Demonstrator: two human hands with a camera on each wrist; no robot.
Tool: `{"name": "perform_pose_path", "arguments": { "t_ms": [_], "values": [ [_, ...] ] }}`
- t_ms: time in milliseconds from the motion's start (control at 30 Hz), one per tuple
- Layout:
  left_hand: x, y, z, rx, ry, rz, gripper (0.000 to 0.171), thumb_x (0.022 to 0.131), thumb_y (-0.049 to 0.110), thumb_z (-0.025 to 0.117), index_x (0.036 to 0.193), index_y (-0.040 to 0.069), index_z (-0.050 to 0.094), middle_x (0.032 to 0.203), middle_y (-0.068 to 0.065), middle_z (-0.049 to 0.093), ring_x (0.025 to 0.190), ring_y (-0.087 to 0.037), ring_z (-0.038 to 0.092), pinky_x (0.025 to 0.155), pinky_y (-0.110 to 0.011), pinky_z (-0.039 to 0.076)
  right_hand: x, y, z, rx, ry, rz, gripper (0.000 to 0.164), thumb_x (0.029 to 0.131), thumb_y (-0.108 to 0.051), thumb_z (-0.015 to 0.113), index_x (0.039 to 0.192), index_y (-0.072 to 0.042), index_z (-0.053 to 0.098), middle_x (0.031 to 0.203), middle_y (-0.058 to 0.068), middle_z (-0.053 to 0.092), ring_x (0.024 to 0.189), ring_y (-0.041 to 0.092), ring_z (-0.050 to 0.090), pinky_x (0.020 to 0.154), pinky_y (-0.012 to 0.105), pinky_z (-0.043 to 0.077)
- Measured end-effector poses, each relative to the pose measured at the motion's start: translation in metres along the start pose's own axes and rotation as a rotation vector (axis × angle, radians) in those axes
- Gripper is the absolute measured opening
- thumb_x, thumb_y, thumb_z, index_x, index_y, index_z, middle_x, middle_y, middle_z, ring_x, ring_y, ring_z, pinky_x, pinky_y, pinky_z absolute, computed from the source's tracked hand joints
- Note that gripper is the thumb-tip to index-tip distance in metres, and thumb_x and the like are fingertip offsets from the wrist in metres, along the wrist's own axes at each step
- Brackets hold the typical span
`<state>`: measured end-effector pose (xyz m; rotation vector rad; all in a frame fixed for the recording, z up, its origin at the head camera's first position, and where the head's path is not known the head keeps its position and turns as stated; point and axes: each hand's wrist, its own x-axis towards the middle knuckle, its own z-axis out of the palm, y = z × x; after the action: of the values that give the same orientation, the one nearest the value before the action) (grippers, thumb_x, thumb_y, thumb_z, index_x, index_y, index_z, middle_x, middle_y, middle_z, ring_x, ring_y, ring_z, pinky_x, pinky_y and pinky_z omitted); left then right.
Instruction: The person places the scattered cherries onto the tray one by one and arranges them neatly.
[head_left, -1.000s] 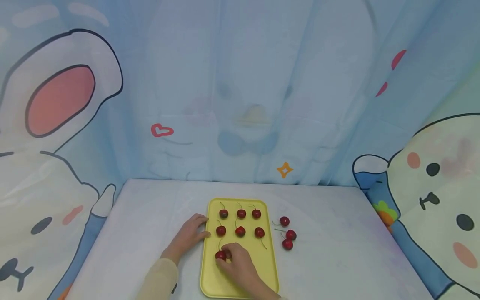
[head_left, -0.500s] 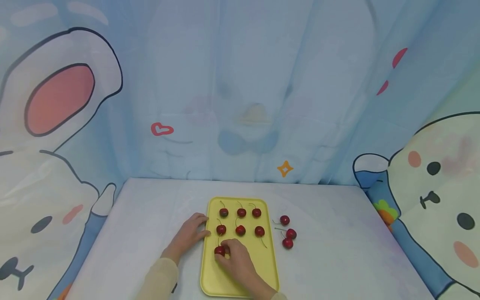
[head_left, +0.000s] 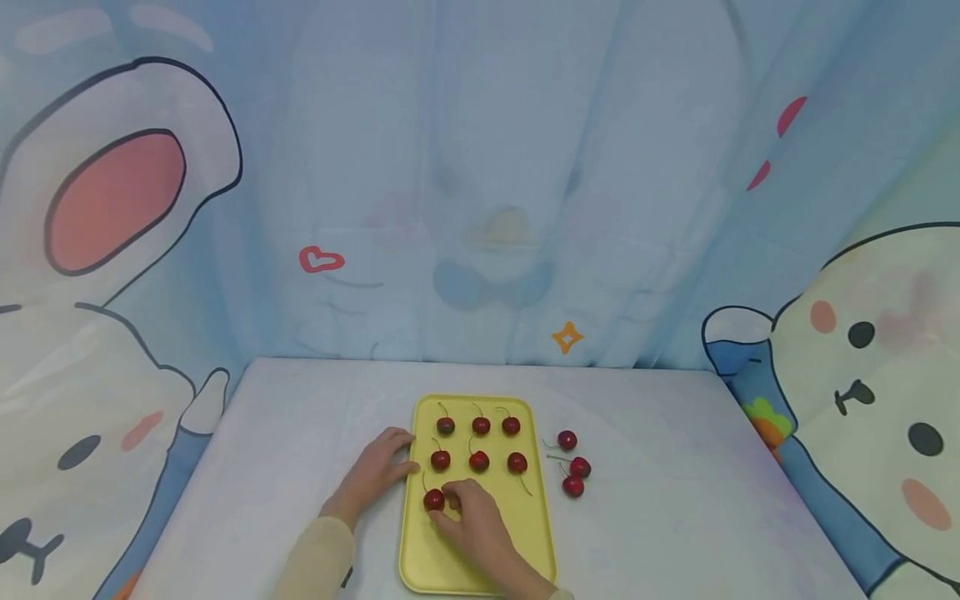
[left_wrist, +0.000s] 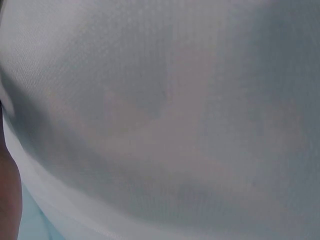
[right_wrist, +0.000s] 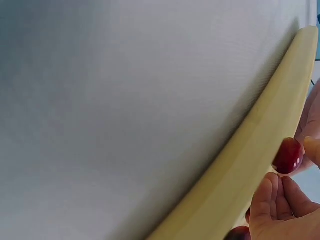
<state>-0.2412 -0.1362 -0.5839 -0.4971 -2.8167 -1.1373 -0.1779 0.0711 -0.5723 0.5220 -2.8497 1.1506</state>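
A yellow tray (head_left: 517,550) lies on the table, bearing two rows of three stemmed cherries. Nearer the person, at the tray's left, sits another cherry (head_left: 433,500) with its stem pointing away. Beside it on the right is my right hand (head_left: 476,521), thumb and index finger spread around the cherry's near side without a visible grip. In the right wrist view that cherry (right_wrist: 289,156) shows between the thumb and the fingers. My left hand (head_left: 375,468) rests at the tray's left edge, fingertips and thumb touching the rim. The left wrist view shows mostly pale cloth (left_wrist: 170,125).
Three loose cherries (head_left: 580,467) lie on the white tablecloth (head_left: 675,483) to the right of the tray. A blue printed curtain (head_left: 480,167) hangs behind the table, with cartoon animals at both sides.
The front cherry has shifted left and slightly away from the person on the tray. My right thumb and index finger have parted from it. The left hand stays at the rim.
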Motion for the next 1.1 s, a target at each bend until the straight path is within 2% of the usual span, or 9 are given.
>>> {"name": "perform_pose_path", "arguments": {
  "t_ms": [167, 267, 500, 733, 967, 1100],
  "values": [
    [0.001, -0.001, 0.0, 0.004, -0.005, 0.0, 0.042, 0.087, 0.018, 0.074, 0.124, 0.002, 0.062, 0.122, -0.009, 0.058, 0.118, -0.027, 0.055, 0.106, -0.043, 0.044, -0.006, 0.001, -0.01, 0.025, 0.025, 0.065, 0.035, 0.083, -0.026, 0.078, 0.108, -0.005, 0.067, 0.095, -0.003, 0.061, 0.083, 0.009, 0.056, 0.071, 0.025, 0.053],
    [0.001, -0.001, 0.0, -0.003, -0.006, 0.0, 0.043, 0.086, 0.018, 0.074, 0.124, 0.002, 0.062, 0.122, -0.009, 0.059, 0.118, -0.027, 0.056, 0.106, -0.043, 0.044, -0.013, 0.007, -0.023, 0.037, 0.072, 0.115, 0.034, 0.083, -0.025, 0.077, 0.11, -0.006, 0.067, 0.1, -0.001, 0.063, 0.087, 0.011, 0.059, 0.076, 0.027, 0.055],
    [0.001, -0.001, 0.0, -0.012, -0.004, -0.003, 0.042, 0.087, 0.018, 0.074, 0.124, 0.001, 0.062, 0.122, -0.009, 0.058, 0.117, -0.027, 0.056, 0.106, -0.043, 0.044, -0.025, 0.037, -0.058, 0.019, 0.214, 0.192, 0.033, 0.084, -0.017, 0.078, 0.112, -0.006, 0.066, 0.103, 0.002, 0.065, 0.091, 0.013, 0.061, 0.081, 0.03, 0.057],
    [0.001, -0.003, 0.001, -0.001, -0.007, -0.005, 0.042, 0.087, 0.019, 0.075, 0.123, 0.002, 0.062, 0.122, -0.008, 0.059, 0.117, -0.026, 0.056, 0.106, -0.042, 0.045, -0.03, 0.066, -0.091, -0.045, 0.249, 0.324, 0.038, 0.086, -0.015, 0.075, 0.119, -0.002, 0.062, 0.109, 0.008, 0.064, 0.099, 0.022, 0.063, 0.088, 0.039, 0.056],
    [0.001, -0.003, 0.001, -0.01, 0.002, 0.004, 0.041, 0.086, 0.018, 0.075, 0.122, 0.002, 0.062, 0.121, -0.008, 0.059, 0.116, -0.027, 0.056, 0.106, -0.043, 0.045, -0.033, 0.091, -0.107, -0.109, 0.31, 0.423, 0.042, 0.088, -0.017, 0.073, 0.124, -0.001, 0.059, 0.114, 0.014, 0.062, 0.104, 0.027, 0.061, 0.091, 0.045, 0.055],
    [0.0, -0.003, 0.001, -0.007, 0.015, 0.022, 0.041, 0.086, 0.017, 0.075, 0.122, 0.001, 0.062, 0.12, -0.009, 0.059, 0.115, -0.028, 0.057, 0.105, -0.044, 0.045, -0.034, 0.1, -0.109, -0.131, 0.311, 0.484, 0.044, 0.089, -0.019, 0.073, 0.125, 0.0, 0.058, 0.118, 0.019, 0.061, 0.107, 0.031, 0.059, 0.092, 0.048, 0.053]
  ]
}}
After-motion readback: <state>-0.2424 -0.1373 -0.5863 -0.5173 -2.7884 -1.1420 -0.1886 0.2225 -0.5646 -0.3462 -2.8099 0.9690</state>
